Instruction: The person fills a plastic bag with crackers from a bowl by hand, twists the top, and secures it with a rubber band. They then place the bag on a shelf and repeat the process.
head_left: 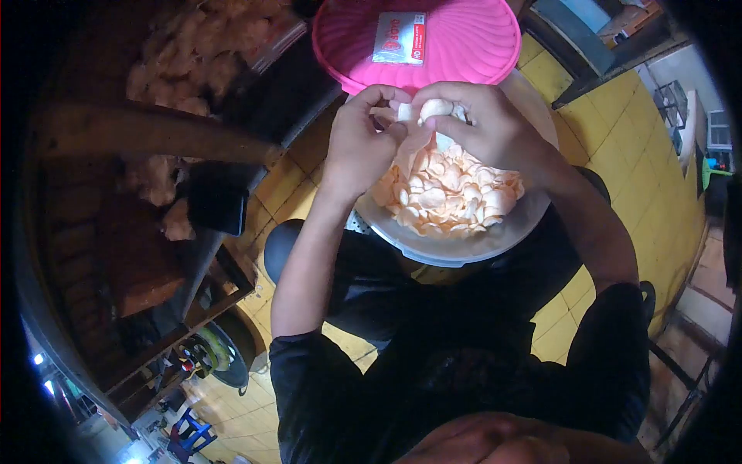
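My left hand (363, 139) is closed in a pinch, with a small whitish piece (404, 112) showing at its fingertips. I cannot make out exactly what it grips. Close beside it, my right hand (491, 124) is curled around pale crackers (437, 110), which show between thumb and fingers. Both hands are over a translucent plastic tub (433, 254) that sits between my legs. Many thin, pale orange crackers (456, 193) fill its middle. Something thin and see-through, perhaps plastic film, hangs below my fingers.
A ridged pink plastic lid or basin (471, 35) with a silver and red label (399, 37) lies beyond the tub. To the left, a wooden shelf (154, 131) holds brownish heaps and a dark phone-like object (218, 203). Yellow tiles (618, 166) cover the floor. A blue stool (193, 431) stands lower left.
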`<state>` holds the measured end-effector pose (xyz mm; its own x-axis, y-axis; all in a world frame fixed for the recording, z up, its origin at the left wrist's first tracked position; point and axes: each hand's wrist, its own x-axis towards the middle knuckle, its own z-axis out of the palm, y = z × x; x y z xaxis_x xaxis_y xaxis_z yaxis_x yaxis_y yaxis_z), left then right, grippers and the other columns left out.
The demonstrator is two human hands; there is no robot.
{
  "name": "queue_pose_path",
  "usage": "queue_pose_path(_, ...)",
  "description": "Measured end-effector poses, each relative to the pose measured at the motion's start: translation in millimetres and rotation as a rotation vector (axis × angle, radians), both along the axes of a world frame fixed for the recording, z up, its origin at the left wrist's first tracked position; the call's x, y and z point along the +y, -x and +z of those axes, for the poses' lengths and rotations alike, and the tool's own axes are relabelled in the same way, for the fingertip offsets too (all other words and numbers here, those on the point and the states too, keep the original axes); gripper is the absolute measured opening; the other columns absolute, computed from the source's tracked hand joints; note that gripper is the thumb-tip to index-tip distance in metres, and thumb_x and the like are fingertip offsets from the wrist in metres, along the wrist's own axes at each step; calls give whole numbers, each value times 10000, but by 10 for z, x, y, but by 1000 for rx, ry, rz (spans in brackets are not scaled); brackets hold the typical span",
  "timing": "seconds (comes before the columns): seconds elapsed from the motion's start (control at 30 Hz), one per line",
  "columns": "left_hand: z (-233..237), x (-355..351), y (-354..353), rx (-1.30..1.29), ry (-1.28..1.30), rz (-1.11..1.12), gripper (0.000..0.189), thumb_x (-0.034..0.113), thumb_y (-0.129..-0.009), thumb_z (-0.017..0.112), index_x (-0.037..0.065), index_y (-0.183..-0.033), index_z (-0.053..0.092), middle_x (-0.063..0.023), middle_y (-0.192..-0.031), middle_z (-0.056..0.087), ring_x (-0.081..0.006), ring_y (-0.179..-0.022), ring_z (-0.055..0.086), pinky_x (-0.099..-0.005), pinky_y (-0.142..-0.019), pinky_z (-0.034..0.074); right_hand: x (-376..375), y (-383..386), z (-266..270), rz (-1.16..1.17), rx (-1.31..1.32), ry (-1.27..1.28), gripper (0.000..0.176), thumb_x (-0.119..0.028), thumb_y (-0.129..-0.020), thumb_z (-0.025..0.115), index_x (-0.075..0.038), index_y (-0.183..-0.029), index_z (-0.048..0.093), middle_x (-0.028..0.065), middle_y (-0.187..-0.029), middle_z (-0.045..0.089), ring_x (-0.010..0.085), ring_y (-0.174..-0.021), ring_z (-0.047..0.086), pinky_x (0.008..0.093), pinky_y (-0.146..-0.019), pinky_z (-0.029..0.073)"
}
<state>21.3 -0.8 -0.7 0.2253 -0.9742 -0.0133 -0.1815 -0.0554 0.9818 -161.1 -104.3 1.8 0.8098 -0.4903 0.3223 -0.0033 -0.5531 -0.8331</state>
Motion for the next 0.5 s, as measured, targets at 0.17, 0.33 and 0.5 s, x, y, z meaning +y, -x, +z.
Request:
queue_pose_path(0.17, -2, 15, -23, -369, 75, 29, 335, -133, -774, 536, -34, -1082, 624, -54, -981, 657, -107, -877, 647, -249, -726, 505, -57, -31, -93, 32, -14, -228, 292, -77, -932, 633, 26, -1205, 638, 153, -1027, 714, 187, -970, 684, 327, -863, 536)
queue_pose_path(0.33, 14, 43, -52, -751, 145, 124, 202, -69, -798, 571, -16, -936, 709, -166, -951, 694, -258, -855, 710, -342, -759, 548, -55, -42, -93, 59, -22, -382, 286, -76, -952, 607, 48, -1210, 614, 121, -1023, 702, 165, -963, 670, 310, -858, 533)
queue_pose_path(0.5, 81, 58, -109, -807, 8, 72, 185, 7, -823, 597, -3, -950, 731, -184, -851, 714, -308, -795, 718, -384, -738, 554, 2, -49, 6, 15, 9, -480, 260, -70, -960, 590, 49, -1191, 608, 113, -1018, 695, 143, -953, 662, 289, -845, 532)
